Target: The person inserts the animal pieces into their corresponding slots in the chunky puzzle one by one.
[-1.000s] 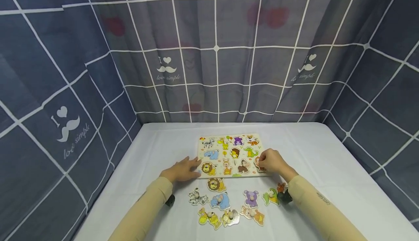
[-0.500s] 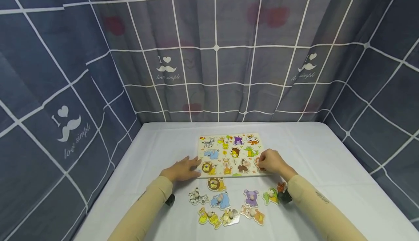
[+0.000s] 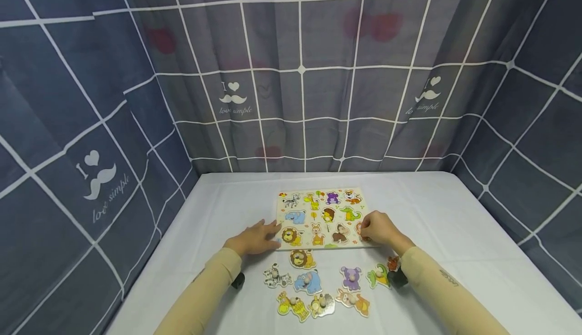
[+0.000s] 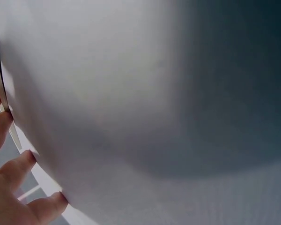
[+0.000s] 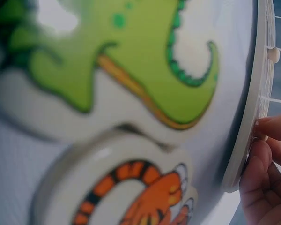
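Note:
On the white table lies an animal puzzle board [image 3: 306,229]. My left hand [image 3: 254,238] rests at its left edge with spread fingers; the fingers [image 4: 18,171] also show in the left wrist view. At the board's lower right corner, my right hand [image 3: 382,229] pinches a small puzzle piece by its knob [image 5: 263,138]. Most of that piece is hidden by the fingers, so its animal is unclear. Under the right wrist lie a crocodile piece [image 3: 378,276] and a tiger piece [image 3: 393,262], both large in the right wrist view.
Nearer the body lie loose knobbed pieces: a lion [image 3: 302,258], a zebra [image 3: 276,276], an elephant [image 3: 307,282], a giraffe [image 3: 293,306], a hedgehog [image 3: 322,305], a purple hippo [image 3: 350,278] and a kangaroo [image 3: 353,302]. A dark gridded curtain [image 3: 300,97] surrounds the table.
Both hands stay at the board in nearly the same place. The piece in the right fingers shows slightly less than before. The head view has shifted a little.

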Motion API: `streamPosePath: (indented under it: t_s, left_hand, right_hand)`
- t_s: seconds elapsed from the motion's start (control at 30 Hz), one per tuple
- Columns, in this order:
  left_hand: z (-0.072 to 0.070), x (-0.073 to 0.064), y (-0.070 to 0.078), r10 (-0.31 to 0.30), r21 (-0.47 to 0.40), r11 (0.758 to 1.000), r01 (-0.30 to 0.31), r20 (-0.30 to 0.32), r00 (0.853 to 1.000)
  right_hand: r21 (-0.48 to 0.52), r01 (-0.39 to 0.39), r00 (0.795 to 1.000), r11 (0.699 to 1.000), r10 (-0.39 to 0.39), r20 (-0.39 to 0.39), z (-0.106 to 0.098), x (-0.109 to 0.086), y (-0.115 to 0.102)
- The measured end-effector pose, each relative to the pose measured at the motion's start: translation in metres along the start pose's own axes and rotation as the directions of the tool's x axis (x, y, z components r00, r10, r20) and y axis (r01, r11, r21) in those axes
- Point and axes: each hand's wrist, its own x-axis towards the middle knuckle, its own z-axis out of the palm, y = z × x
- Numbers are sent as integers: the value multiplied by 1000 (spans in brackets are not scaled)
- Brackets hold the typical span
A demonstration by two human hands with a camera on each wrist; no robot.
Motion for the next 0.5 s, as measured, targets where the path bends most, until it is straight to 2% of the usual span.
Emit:
streamPosePath:
  t_s: [0.2, 0.5]
  left_hand:
    - [1, 0, 0, 8, -4, 1000, -8, 7, 1000]
    - [-1, -2, 3, 13, -20, 1000, -12, 10, 1000]
  right_hand:
    - [-6, 19, 1000, 1000, -19, -5, 2, -2, 3]
    - [3, 7, 1000, 1000, -7, -12, 4, -1, 6]
